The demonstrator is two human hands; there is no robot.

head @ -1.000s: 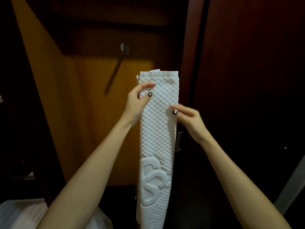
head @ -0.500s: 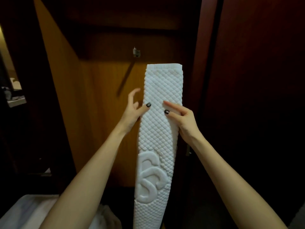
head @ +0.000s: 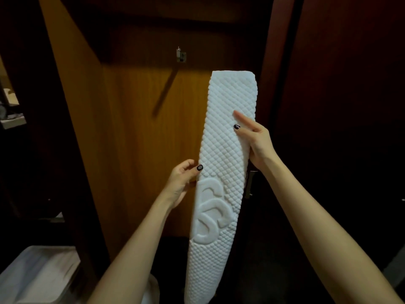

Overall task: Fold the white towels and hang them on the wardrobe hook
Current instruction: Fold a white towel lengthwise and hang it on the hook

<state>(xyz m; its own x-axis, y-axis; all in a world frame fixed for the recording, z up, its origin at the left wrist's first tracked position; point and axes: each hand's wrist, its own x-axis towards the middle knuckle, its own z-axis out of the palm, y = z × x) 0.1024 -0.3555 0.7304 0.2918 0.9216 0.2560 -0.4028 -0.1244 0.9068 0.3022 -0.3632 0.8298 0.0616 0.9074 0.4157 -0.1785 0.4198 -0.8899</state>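
- With left hand (head: 182, 183), pinching towel (head: 223, 150) at its left edge, thumb on the front, just above the raised emblem (head: 210, 213); fingers curled, partly hidden by the fabric.
- Below and left of that, white cloth (head: 37, 275) in the bottom corner; cannot tell whether another towel.
- Up on the wardrobe (head: 131, 150) back panel, hook (head: 181, 55), bare, nothing hung on it, above and left of the towel's top.
- Between the 2 hands, towel held up as 1 long narrow strip, top end squared off and leaning slightly right, lower end running out of view at the bottom.
- With right hand (head: 256, 145), gripping the right edge higher up than the left grip: thumb pressed on the front, index finger straight along the quilted face, other fingers behind.
- Judged progress: folding of this towel looks done or nearly so; hanging not yet done, and possibly more cloth to fold after.
- Judged next need: raising the top end up and left to the hook, well apart from it now, and draping without losing the fold.
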